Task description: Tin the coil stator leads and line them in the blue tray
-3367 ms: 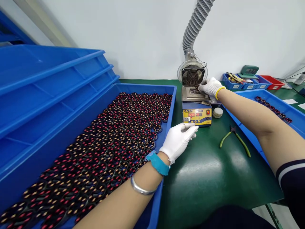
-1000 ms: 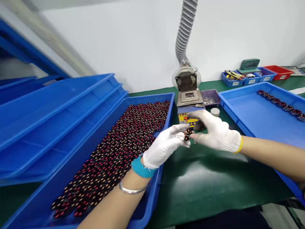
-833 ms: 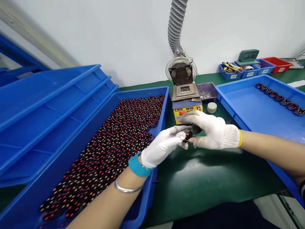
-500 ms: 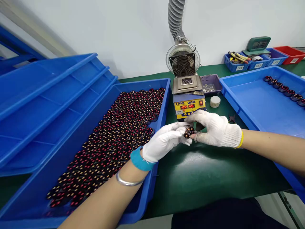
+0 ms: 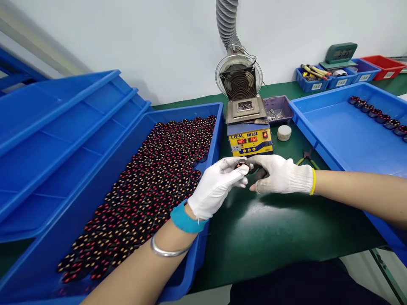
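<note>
Green bench mat [image 5: 270, 228], frame centre: left hand [image 5: 216, 188] and right hand [image 5: 282, 173] together pinch one wound coil [image 5: 243, 164] just below the solder pot [image 5: 249, 127].

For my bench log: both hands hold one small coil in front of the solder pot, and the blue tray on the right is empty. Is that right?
Not quite. The head view shows the blue tray on the right is not empty: a short row of coils lies along its far side. The rest is right: the left hand and right hand hold one small coil in front of the solder pot.
</note>
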Available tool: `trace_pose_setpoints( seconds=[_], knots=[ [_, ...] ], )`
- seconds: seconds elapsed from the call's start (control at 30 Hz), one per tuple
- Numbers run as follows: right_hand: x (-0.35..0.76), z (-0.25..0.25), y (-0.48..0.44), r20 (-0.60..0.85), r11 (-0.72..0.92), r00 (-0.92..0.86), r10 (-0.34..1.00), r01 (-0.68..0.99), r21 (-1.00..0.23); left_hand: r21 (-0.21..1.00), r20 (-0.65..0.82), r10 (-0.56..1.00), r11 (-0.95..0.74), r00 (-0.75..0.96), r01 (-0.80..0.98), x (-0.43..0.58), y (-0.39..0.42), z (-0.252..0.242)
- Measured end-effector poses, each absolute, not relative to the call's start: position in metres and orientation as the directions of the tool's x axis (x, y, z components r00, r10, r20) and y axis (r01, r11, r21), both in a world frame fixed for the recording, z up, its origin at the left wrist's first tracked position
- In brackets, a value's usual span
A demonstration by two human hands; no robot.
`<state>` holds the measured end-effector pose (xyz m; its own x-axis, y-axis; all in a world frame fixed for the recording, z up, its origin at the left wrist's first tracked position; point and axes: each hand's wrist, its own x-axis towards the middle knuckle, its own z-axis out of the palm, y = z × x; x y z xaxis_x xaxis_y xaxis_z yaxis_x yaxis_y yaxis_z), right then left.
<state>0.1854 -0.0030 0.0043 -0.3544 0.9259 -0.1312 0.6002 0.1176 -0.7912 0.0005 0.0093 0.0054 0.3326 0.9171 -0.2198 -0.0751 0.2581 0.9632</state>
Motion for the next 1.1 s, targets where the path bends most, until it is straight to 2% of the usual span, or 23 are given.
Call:
trace_pose_setpoints(
  seconds=[0.17, 0.3, 0.47, 0.57, 0.67, 0.77, 0.83, 0.87, 0.97, 1.1],
  knots=[
    [0.182, 0.006, -0.004, -0.139, 0.088, -0.32, 0.937, 0.604, -0.792, 0.963, -0.212, 0.926, 0.253, 0.311, -0.095, 0.004, 0.005, 0.008],
    [0.187, 0.004, 0.001, -0.133, 0.052, -0.281, 0.951, 0.565, -0.823, 0.981, -0.191, 0.954, 0.191, 0.23, 0.021, 0.004, 0.006, 0.008],
    [0.193, 0.004, 0.006, -0.023, 0.061, -0.127, 0.992, 0.617, -0.785, 0.984, -0.092, 0.97, 0.054, 0.227, 0.168, 0.002, 0.007, 0.007],
    [0.192, -0.001, 0.006, -0.002, 0.119, -0.217, 0.976, 0.543, -0.831, 0.969, -0.039, 0.957, -0.034, 0.287, 0.246, 0.004, 0.003, 0.007],
    [0.189, -0.007, 0.004, 0.033, 0.181, -0.289, 0.957, 0.504, -0.845, 0.959, -0.048, 0.951, -0.041, 0.305, 0.279, 0.007, -0.002, 0.005],
    [0.187, -0.005, -0.001, 0.067, 0.207, -0.272, 0.96, 0.527, -0.824, 0.894, 0.131, 0.947, -0.241, 0.295, 0.376, 0.007, -0.004, 0.0],
    [0.185, 0.0, -0.005, 0.096, 0.244, -0.279, 0.956, 0.564, -0.789, 0.772, 0.266, 0.885, -0.433, 0.383, 0.465, 0.005, -0.005, -0.003],
    [0.185, 0.003, -0.008, 0.109, 0.264, -0.286, 0.952, 0.588, -0.765, 0.708, 0.285, 0.849, -0.499, 0.445, 0.499, 0.004, -0.006, -0.003],
    [0.184, 0.009, -0.014, 0.157, 0.314, -0.291, 0.944, 0.64, -0.701, 0.621, 0.235, 0.814, -0.546, 0.531, 0.562, 0.002, -0.006, -0.003],
    [0.186, 0.011, -0.016, 0.223, 0.353, -0.277, 0.935, 0.657, -0.666, 0.685, 0.142, 0.884, -0.412, 0.444, 0.6, 0.001, -0.004, 0.005]
  ],
)
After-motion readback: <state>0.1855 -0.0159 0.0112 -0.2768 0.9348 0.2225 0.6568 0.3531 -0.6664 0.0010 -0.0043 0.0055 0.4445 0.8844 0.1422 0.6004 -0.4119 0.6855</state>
